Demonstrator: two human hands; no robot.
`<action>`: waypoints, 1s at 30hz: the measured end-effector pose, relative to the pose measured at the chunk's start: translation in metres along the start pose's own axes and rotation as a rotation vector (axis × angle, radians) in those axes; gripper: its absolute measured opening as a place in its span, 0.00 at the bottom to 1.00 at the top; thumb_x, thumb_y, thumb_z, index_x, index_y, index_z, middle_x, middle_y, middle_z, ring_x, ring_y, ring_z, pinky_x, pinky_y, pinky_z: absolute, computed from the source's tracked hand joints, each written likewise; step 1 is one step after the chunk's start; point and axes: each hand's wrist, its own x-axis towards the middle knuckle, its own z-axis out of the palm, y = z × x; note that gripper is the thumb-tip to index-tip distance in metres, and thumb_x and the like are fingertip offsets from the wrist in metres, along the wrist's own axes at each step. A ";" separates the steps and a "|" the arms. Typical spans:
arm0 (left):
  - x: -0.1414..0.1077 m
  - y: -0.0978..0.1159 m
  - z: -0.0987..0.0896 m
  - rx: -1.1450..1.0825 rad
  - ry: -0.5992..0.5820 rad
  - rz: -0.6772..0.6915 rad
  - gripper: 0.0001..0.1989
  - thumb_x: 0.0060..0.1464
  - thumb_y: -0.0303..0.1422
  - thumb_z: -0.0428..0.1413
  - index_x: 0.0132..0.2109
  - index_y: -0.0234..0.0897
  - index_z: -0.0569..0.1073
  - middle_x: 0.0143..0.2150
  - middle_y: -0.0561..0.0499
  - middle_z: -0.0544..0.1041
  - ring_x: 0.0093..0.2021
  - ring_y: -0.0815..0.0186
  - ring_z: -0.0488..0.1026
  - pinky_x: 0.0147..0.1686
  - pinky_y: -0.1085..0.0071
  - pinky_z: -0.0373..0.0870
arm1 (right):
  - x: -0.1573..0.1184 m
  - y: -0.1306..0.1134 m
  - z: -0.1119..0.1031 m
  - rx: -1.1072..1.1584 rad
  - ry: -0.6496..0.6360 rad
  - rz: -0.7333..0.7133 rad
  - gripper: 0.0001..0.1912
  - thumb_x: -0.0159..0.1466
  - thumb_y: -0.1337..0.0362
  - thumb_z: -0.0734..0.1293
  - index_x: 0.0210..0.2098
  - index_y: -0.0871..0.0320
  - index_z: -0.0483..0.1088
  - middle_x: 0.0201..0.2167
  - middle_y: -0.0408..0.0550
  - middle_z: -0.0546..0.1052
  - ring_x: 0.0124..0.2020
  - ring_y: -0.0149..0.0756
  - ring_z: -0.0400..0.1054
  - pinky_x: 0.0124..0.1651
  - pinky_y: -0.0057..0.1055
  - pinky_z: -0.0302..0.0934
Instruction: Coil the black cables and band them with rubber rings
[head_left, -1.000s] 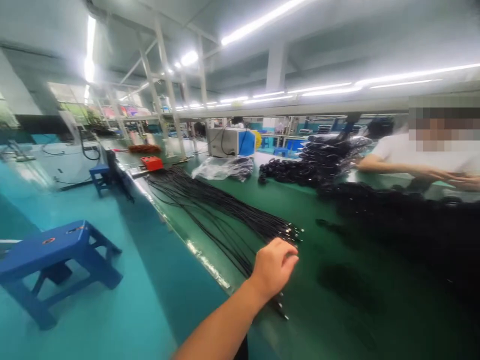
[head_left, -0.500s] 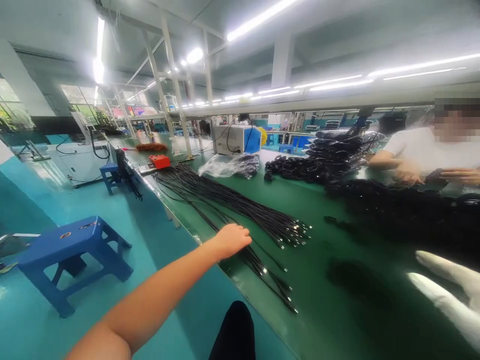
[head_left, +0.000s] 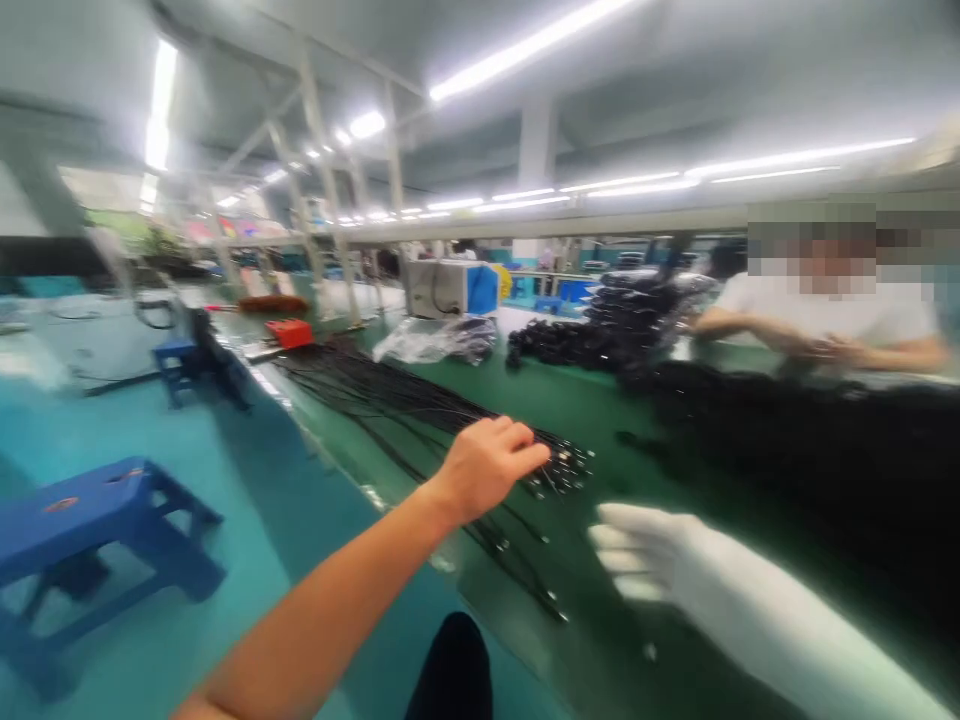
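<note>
Over the connector ends of a bundle of black cables, my bare left hand is curved, with thumb and fingers slightly apart. It overlaps the cables in view, and I see no cable clearly gripped. To its right is my right hand in a white glove, fingers stretched out over the green table, holding nothing visible. A few separate black cables lie below the left hand, near the table edge. Metal tips show at the cable ends.
A red block-shaped device sits at the far end of the cables. Behind lie a clear plastic bag and a blue-grey machine. Black items are heaped at right, before a seated person. A blue stool stands left.
My left hand has moved from the nearer cables toward the main bundle's tips, its fingers opening somewhat. The gloved right hand has come in from the right edge. The whole view has shifted.
</note>
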 end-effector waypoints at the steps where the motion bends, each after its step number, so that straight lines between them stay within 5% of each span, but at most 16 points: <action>1: 0.009 0.010 -0.003 -0.002 0.047 -0.014 0.13 0.63 0.29 0.44 0.45 0.42 0.73 0.39 0.50 0.74 0.40 0.64 0.67 0.39 0.67 0.59 | -0.008 0.006 0.001 0.057 -0.101 0.021 0.20 0.60 0.55 0.65 0.47 0.61 0.69 0.42 0.57 0.76 0.41 0.44 0.73 0.43 0.42 0.67; 4: 0.029 0.035 -0.013 -0.185 0.034 -0.020 0.09 0.60 0.31 0.51 0.43 0.41 0.74 0.39 0.50 0.75 0.45 0.59 0.65 0.46 0.62 0.57 | -0.012 0.023 0.004 0.241 -0.424 0.116 0.17 0.60 0.61 0.63 0.42 0.69 0.69 0.31 0.60 0.78 0.27 0.42 0.74 0.23 0.34 0.68; 8: 0.039 0.057 -0.015 -0.682 -0.307 0.161 0.06 0.57 0.32 0.54 0.41 0.42 0.75 0.39 0.55 0.77 0.43 0.66 0.68 0.51 0.67 0.56 | 0.001 0.043 -0.008 0.491 -0.527 0.120 0.17 0.60 0.61 0.61 0.42 0.70 0.69 0.34 0.60 0.79 0.33 0.46 0.75 0.30 0.42 0.71; 12: 0.050 0.068 -0.008 -0.795 -0.348 0.152 0.08 0.59 0.28 0.52 0.35 0.40 0.75 0.34 0.56 0.76 0.39 0.69 0.68 0.47 0.71 0.57 | 0.002 0.052 -0.017 0.566 -0.599 0.114 0.20 0.61 0.62 0.59 0.47 0.71 0.67 0.38 0.62 0.77 0.38 0.50 0.74 0.35 0.47 0.69; 19: 0.067 0.079 0.019 -0.757 -0.307 0.121 0.10 0.61 0.31 0.48 0.39 0.41 0.75 0.38 0.54 0.76 0.41 0.67 0.69 0.47 0.71 0.60 | -0.006 0.048 -0.024 0.539 -0.555 0.043 0.19 0.60 0.59 0.63 0.44 0.68 0.67 0.35 0.59 0.78 0.35 0.47 0.74 0.34 0.48 0.68; 21: 0.056 0.082 0.034 -0.709 -0.308 0.000 0.13 0.63 0.32 0.45 0.42 0.40 0.74 0.40 0.52 0.76 0.40 0.67 0.71 0.43 0.71 0.63 | -0.012 0.039 -0.032 0.585 -0.497 -0.081 0.19 0.59 0.56 0.66 0.45 0.63 0.66 0.36 0.54 0.77 0.34 0.45 0.74 0.35 0.48 0.67; 24: 0.028 0.090 0.049 -0.435 -0.325 -0.212 0.15 0.62 0.31 0.42 0.40 0.38 0.74 0.36 0.50 0.76 0.37 0.63 0.71 0.36 0.69 0.64 | -0.020 0.020 -0.050 0.731 -0.317 -0.349 0.13 0.60 0.57 0.67 0.41 0.56 0.65 0.28 0.40 0.74 0.28 0.31 0.70 0.35 0.37 0.66; 27: -0.001 0.105 0.046 -0.351 -0.323 -0.169 0.14 0.62 0.29 0.42 0.41 0.40 0.73 0.34 0.50 0.75 0.33 0.64 0.72 0.32 0.71 0.64 | -0.022 0.006 -0.064 0.781 -0.162 -0.460 0.05 0.64 0.61 0.63 0.39 0.55 0.67 0.28 0.39 0.74 0.29 0.29 0.69 0.41 0.35 0.66; 30: -0.020 0.125 0.029 -0.337 -0.219 -0.011 0.12 0.59 0.27 0.44 0.39 0.41 0.72 0.29 0.52 0.72 0.28 0.65 0.70 0.27 0.72 0.62 | -0.015 0.004 -0.071 0.764 -0.062 -0.457 0.11 0.66 0.62 0.59 0.46 0.56 0.68 0.40 0.46 0.77 0.43 0.35 0.71 0.54 0.44 0.60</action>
